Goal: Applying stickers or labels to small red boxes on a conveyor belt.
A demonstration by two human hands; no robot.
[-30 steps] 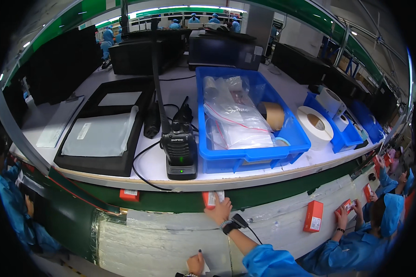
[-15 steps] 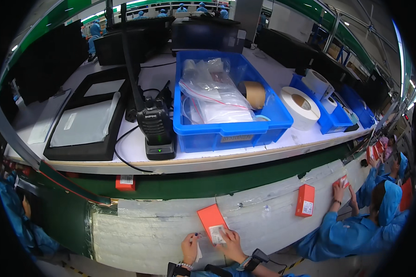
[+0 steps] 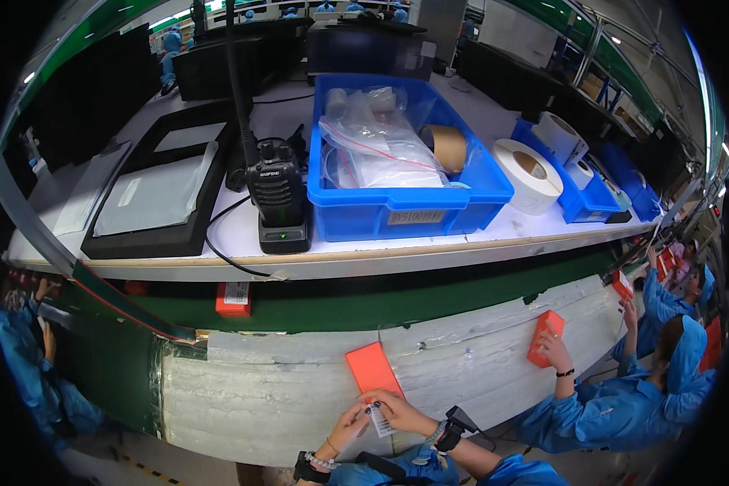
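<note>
Both my hands meet over the near end of a red box [image 3: 373, 368] that lies flat and slanted on the pale, tape-covered work surface. The fingers of my left hand [image 3: 348, 425] are pinched at a small white printed label [image 3: 383, 422]. My right hand [image 3: 401, 413] reaches in from the other side, fingertips bent together at the label's upper edge. The label shows just below my fingers; whether any of it touches the box I cannot tell. My hands hide the box's near end.
A co-worker's hand rests on another red box [image 3: 547, 338] to the right. Beyond the green belt [image 3: 324, 304], which carries a red box [image 3: 233, 300], a shelf holds a two-way radio [image 3: 279, 194], a blue bin [image 3: 413, 215] of plastic bags and a label roll [image 3: 528, 178].
My left hand has moved right to meet my right hand over the box's near end. The co-worker's hand has come onto the right-hand red box. The view has tipped downward slightly.
</note>
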